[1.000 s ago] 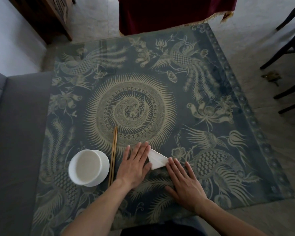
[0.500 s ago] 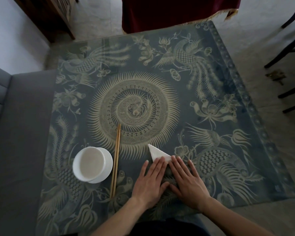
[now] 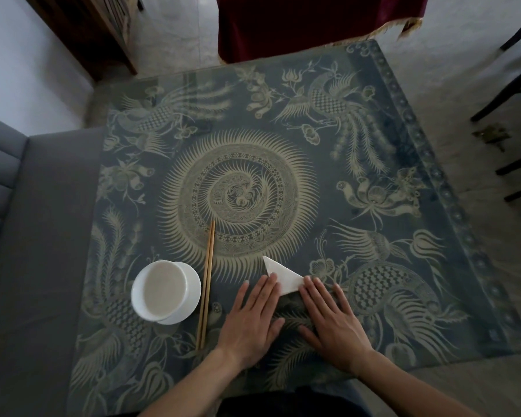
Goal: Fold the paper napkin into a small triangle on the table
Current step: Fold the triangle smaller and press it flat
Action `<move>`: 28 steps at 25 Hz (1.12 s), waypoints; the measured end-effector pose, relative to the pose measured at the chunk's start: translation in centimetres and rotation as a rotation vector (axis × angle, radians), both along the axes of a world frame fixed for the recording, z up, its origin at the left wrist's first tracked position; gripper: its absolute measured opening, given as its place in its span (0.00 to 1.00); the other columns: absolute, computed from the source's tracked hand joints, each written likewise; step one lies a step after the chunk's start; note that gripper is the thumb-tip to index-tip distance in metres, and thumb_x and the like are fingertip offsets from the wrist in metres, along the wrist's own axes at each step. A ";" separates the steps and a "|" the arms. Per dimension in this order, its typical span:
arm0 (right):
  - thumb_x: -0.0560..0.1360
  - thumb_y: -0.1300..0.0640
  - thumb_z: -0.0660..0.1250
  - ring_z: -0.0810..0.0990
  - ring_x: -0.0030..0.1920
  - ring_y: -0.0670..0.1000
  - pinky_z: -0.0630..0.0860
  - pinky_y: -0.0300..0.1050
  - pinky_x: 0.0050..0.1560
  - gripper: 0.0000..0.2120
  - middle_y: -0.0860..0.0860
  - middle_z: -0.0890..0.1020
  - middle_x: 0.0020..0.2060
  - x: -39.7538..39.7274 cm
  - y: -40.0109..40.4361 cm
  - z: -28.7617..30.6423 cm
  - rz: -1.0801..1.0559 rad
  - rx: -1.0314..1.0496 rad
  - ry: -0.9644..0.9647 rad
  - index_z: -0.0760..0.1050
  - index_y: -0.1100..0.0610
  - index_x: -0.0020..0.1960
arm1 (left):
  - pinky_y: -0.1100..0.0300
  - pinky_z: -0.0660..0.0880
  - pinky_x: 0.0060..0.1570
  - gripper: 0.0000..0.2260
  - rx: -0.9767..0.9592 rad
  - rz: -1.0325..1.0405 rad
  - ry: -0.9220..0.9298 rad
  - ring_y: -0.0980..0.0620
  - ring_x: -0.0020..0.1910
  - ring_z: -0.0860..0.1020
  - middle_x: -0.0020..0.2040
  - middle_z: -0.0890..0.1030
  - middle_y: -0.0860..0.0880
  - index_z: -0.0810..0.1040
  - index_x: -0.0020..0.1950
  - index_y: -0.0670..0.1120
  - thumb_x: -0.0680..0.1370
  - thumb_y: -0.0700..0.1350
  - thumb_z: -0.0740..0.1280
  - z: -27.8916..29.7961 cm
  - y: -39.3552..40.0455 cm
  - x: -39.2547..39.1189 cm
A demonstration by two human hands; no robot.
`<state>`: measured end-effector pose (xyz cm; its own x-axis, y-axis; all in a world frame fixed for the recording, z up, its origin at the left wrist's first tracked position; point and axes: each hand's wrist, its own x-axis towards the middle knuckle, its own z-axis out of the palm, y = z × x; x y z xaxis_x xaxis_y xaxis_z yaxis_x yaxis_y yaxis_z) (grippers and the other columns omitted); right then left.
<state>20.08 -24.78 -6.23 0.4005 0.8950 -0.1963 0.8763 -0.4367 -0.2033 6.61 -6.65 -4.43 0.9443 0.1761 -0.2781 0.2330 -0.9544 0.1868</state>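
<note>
**Hands drawn back to the near edge of the folded napkin**

Since a second ago the left hand [image 3: 254, 319] has slid off the napkin's left side and come back toward me; it now lies flat with only its fingertips [image 3: 272, 278] on the near-left edge. Right hand [image 3: 333, 319] has barely shifted: flat, fingers spread, tips touching the near-right edge. Neither hand grips anything; both lie released, palms down on the table [image 3: 403, 188].

Paper napkin [image 3: 283, 275] sits on the table just beyond the fingertips, already a small white triangle, one point aimed away and to the left. Bowl [image 3: 166, 291] and chopsticks [image 3: 206, 284] stand to the left, apart from it.

I judge this the last step: pressing the crease flat. Folding looks done, or nearly.

Next move, as I read it: one light run of the fingertips along the folded edge, then lift both hands straight up. Thin paper may spring open or drag if the fingers slide off sideways.
</note>
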 end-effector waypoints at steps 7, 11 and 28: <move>0.80 0.39 0.55 0.51 0.78 0.53 0.52 0.60 0.73 0.35 0.54 0.55 0.79 0.1 0.2 0.4 -0.015 0.030 0.029 0.53 0.58 0.79 | 0.46 0.39 0.76 0.31 -0.015 -0.136 0.052 0.52 0.77 0.34 0.80 0.37 0.48 0.40 0.80 0.45 0.83 0.62 0.41 -0.9 -1.4 5.1; 0.79 0.37 0.55 0.52 0.78 0.54 0.53 0.60 0.72 0.36 0.55 0.56 0.78 0.2 0.1 0.3 0.002 -0.007 0.014 0.56 0.59 0.78 | 0.47 0.38 0.76 0.30 0.000 -0.064 0.064 0.54 0.77 0.33 0.79 0.35 0.51 0.38 0.79 0.47 0.83 0.61 0.39 -1.7 0.2 4.0; 0.79 0.36 0.55 0.49 0.78 0.53 0.51 0.61 0.73 0.37 0.55 0.54 0.79 0.2 0.0 0.0 0.000 -0.023 0.026 0.54 0.59 0.79 | 0.41 0.46 0.74 0.30 0.046 -0.109 0.051 0.51 0.79 0.40 0.81 0.42 0.48 0.45 0.80 0.45 0.83 0.59 0.45 -1.8 1.3 1.4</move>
